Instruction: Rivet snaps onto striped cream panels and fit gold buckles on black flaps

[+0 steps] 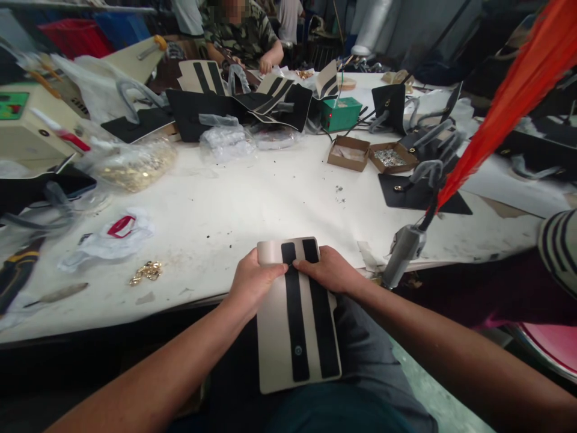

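A beige panel [274, 325] with two black strips down its length rests across my lap, its far end at the table edge. My left hand [255, 278] grips the panel's far left side, thumb on the top face. On the opposite side, my right hand [328, 269] grips the right edge. Both thumbs press close together on the left black strip [295, 307], at a small dark spot I cannot make out clearly. Nearer to me on that strip sits a round metal snap [298, 350]. The fingers under the panel are hidden.
Gold metal pieces [146, 273] and an awl-like tool [63, 293] lie at left on the white table [202, 222]. Small cardboard boxes [348, 153], a green box [341, 114] and black panels stand farther back. A grey cylindrical tool [403, 252] hangs at right. A co-worker [243, 36] sits opposite.
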The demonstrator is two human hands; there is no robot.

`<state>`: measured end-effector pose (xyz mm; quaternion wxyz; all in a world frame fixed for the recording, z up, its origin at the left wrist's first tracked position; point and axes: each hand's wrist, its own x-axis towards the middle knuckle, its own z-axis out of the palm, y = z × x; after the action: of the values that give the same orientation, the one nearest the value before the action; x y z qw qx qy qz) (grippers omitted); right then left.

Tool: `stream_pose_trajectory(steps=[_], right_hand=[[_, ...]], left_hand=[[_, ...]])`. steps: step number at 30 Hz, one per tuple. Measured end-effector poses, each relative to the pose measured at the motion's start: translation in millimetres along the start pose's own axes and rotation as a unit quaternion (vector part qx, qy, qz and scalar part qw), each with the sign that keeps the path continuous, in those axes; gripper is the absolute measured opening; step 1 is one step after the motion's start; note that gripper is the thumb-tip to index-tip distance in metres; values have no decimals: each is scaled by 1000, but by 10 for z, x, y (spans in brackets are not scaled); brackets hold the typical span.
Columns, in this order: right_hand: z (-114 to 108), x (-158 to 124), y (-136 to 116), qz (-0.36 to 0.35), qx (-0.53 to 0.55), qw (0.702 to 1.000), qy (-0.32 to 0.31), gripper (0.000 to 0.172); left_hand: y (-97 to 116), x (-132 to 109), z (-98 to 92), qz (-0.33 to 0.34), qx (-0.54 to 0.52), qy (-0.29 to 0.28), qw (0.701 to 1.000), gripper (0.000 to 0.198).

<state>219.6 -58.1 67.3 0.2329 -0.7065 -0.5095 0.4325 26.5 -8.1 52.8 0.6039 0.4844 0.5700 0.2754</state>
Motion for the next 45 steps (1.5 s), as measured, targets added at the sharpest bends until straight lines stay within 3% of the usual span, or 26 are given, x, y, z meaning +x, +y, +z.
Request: stream_pose_trajectory(steps=[6,12,16,18,20,22,25,31,35,40,45], right_hand=[[95,186,-51,64,-105,992,11,35],[82,196,-122,64,-121,990,17,40],[77,185,-146,46,-121,991,26,36],[77,183,-160,40,-122,991,30,37],[76,174,-174,34,-123,991,32,39],[77,165,-184,29,-121,992,31,39],[76,173,-183,24,-110,993,23,37],[-52,306,-30,7,-63,998,0,37],[-423,499,245,18,-33,993,112,34],[-994,847,553,62,-58,947,310,26],[-1283,1255,607,66,-79,920,379,26]], left_hand=[[18,144,11,12,89,8,996,35],[103,133,-17,67,181,-2,981,37],[94,111,-92,140,257,54,955,78],[27,129,-138,231,327,95,911,91],[-73,176,-182,344,398,107,844,75],[-183,252,-218,419,426,68,799,47],[-306,382,-261,445,416,10,793,28],[-343,506,-294,436,408,-1,802,28],[-363,518,-282,437,408,15,802,23],[-427,568,-299,449,398,25,799,20],[-527,648,-331,471,413,44,778,22]])
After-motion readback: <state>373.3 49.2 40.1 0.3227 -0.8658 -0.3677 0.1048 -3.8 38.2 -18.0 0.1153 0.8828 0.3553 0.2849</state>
